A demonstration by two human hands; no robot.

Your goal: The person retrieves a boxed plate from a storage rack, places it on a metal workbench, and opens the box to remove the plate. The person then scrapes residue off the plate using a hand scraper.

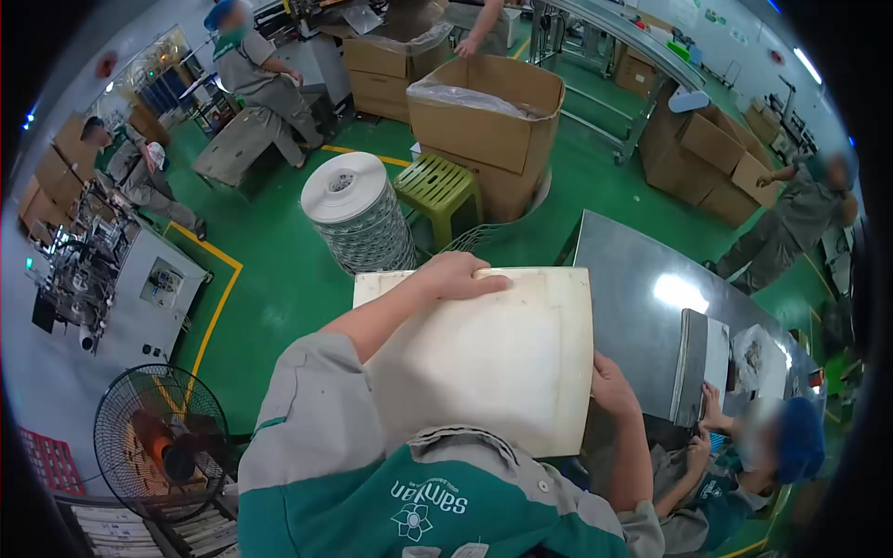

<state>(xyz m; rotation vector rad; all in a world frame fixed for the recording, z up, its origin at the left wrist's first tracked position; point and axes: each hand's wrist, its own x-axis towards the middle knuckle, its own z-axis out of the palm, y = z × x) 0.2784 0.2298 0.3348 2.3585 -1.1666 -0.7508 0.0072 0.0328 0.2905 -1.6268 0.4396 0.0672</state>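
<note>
Against my chest is a large cream-white plastic piece with a smooth, scuffed face and raised edges. Whether it is a bin or a flat tray I cannot tell. My left hand is closed over its far rim, thumb lying on the near face and fingertips hidden. At the right side, my right hand grips the edge, with some of its fingers hidden behind the piece. A metal-topped table stands just beyond my right hand.
A tall reel, a green plastic stool and an open carton stand ahead. A floor fan is at left. A seated co-worker handles something at the table; other people stand or sit farther off.
</note>
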